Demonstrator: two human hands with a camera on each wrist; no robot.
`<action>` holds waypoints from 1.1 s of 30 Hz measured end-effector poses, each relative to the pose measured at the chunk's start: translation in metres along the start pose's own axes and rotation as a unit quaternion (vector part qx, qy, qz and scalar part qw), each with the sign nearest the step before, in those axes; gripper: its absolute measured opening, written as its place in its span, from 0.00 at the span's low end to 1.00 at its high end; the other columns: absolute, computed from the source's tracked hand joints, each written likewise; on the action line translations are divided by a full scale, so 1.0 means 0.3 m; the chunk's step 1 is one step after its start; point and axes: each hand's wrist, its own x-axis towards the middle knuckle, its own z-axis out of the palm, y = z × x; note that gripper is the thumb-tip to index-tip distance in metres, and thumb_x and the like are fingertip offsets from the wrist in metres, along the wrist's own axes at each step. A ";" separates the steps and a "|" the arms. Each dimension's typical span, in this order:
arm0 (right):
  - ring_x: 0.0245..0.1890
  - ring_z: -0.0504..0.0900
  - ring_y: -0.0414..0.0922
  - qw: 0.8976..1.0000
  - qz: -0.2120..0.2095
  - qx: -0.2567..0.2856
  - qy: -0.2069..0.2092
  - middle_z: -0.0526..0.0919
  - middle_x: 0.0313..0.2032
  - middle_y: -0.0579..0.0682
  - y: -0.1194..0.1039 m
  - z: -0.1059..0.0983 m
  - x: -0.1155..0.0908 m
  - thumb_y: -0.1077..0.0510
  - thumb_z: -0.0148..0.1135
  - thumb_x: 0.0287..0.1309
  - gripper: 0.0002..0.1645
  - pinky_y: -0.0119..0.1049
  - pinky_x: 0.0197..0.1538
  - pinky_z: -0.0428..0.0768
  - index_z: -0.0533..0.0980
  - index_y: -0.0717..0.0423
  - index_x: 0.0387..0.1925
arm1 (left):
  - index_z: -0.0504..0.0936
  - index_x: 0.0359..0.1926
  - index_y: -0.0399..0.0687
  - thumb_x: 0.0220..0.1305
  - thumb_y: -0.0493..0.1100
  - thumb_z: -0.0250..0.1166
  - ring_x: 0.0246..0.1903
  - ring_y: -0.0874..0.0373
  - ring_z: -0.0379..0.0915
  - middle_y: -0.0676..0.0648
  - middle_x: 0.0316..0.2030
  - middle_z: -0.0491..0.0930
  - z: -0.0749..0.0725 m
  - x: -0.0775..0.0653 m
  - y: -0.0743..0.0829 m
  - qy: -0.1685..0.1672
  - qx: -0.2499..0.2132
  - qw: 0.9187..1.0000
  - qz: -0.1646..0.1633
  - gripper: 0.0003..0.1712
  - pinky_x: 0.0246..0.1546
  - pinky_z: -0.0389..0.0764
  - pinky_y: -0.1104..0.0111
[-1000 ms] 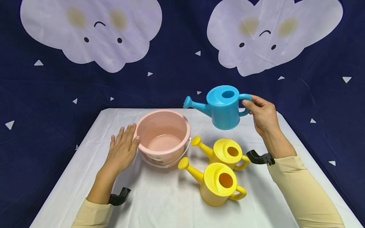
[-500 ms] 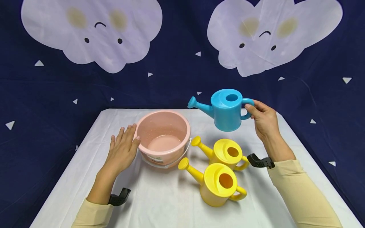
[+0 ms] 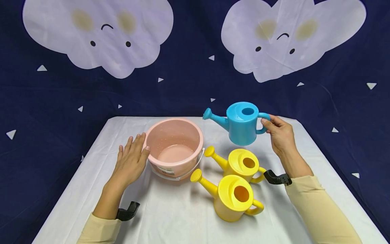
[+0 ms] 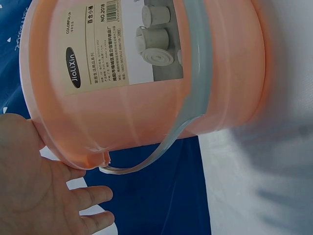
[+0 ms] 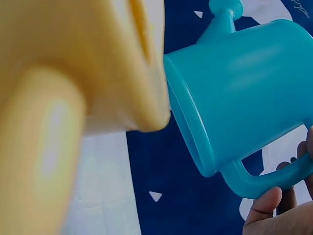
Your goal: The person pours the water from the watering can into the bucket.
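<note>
In the head view my right hand [image 3: 281,135] grips the handle of a blue watering can [image 3: 243,123], held upright behind the yellow cans with its spout toward the bucket. Thumb and fingers wrap that handle in the right wrist view, where the blue can [image 5: 249,88] fills the right side. A pink bucket [image 3: 175,164] with a pale bail handle stands on the table, a little water at its bottom. My left hand [image 3: 130,159] lies with straight fingers against the bucket's left rim. The left wrist view shows the fingers at the rim of the labelled bucket [image 4: 122,112].
Two yellow watering cans stand in front of the blue one: a rear yellow can [image 3: 236,156] and a front yellow can [image 3: 225,206], spouts pointing left. A white cloth [image 3: 170,217] covers the table. Behind hangs a dark blue curtain [image 3: 195,67] with clouds.
My right hand has lowered the blue watering can toward the table, with a small shift to the right. The left hand and the bucket have stayed in place.
</note>
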 end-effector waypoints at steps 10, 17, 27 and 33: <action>0.39 0.70 0.38 0.998 0.031 -0.054 0.012 0.77 0.34 0.39 0.041 -0.008 0.000 0.51 0.69 0.50 0.17 0.22 0.39 0.73 0.80 0.50 0.43 | 0.40 0.75 0.55 0.73 0.62 0.30 0.74 0.41 0.28 0.39 0.74 0.43 0.000 -0.001 0.000 0.000 -0.002 1.000 0.002 0.36 0.69 0.28 0.39; 0.38 0.70 0.37 0.997 0.042 -0.060 -0.005 0.75 0.35 0.41 0.062 -0.021 -0.005 0.51 0.68 0.52 0.17 0.21 0.39 0.74 0.77 0.51 0.44 | 0.41 0.75 0.54 0.73 0.62 0.31 0.74 0.40 0.29 0.38 0.74 0.44 -0.001 0.000 0.002 0.002 0.001 1.000 0.002 0.35 0.69 0.28 0.39; 0.35 0.71 0.38 0.995 0.048 -0.086 -0.027 0.73 0.35 0.42 0.089 -0.035 -0.005 0.52 0.66 0.55 0.13 0.21 0.39 0.75 0.76 0.51 0.42 | 0.40 0.75 0.55 0.73 0.62 0.30 0.74 0.41 0.28 0.39 0.74 0.43 0.000 -0.003 0.001 -0.001 -0.003 1.000 0.001 0.36 0.69 0.28 0.39; 0.34 0.71 0.38 0.993 0.058 -0.095 -0.039 0.73 0.35 0.43 0.104 -0.043 -0.013 0.52 0.66 0.55 0.15 0.20 0.38 0.75 0.75 0.52 0.42 | 0.39 0.75 0.55 0.73 0.63 0.29 0.74 0.41 0.27 0.38 0.74 0.43 -0.001 -0.002 0.000 -0.004 -0.004 1.000 0.002 0.36 0.69 0.28 0.39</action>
